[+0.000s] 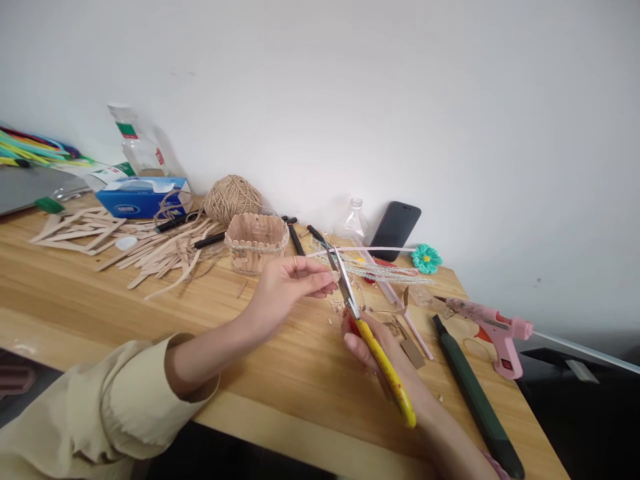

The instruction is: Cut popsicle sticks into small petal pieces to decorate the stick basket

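Observation:
My left hand [287, 290] pinches a small pale piece [335, 275], perhaps a bit of wooden stick, between thumb and fingers. My right hand [373, 347] is closed around a pair of scissors [384, 373] with yellow handles. Their blades stand slightly apart and point away from me, right beside the left fingertips. Whether the blades touch the piece I cannot tell. Left of my left hand sits a little basket [257, 252] of craft sticks, with a silvery trim around it. Wood scraps lie on the table beneath the blades.
A pink glue gun [493, 327] and a dark green tool [475, 393] lie at right. Behind are a phone [395, 230], a teal flower [426, 259] and glittery strips [380, 270]. Twine [233, 198], craft sticks [167, 252] and a blue tissue box [143, 197] are at left.

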The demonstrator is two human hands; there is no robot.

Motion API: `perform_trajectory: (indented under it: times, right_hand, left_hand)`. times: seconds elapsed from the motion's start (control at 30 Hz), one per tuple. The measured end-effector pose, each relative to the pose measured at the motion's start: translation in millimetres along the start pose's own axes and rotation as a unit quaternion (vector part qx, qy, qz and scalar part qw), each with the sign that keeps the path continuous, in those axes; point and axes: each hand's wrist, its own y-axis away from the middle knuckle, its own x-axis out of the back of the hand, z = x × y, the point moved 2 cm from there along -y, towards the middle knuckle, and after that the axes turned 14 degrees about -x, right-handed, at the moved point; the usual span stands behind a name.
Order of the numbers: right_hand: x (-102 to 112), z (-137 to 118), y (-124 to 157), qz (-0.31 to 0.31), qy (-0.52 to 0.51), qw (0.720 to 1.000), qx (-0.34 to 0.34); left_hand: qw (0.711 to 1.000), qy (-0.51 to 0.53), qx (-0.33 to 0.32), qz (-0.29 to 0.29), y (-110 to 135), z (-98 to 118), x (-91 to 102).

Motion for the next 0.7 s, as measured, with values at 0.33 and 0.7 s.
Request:
perform_trajectory:
  times: [0.33,0.7]
  right_hand:
    - [1,2,5,-0.033,-0.008,0.999,0.012]
    - [1,5,2,-0.026,-0.003,1.000,0.000]
  left_hand:
    - [0.999,-0.021,-0.009,-0.041,-2,1,1.6]
    - [0.999,-0.040,-0.026,-0.019,-4,1,1.9]
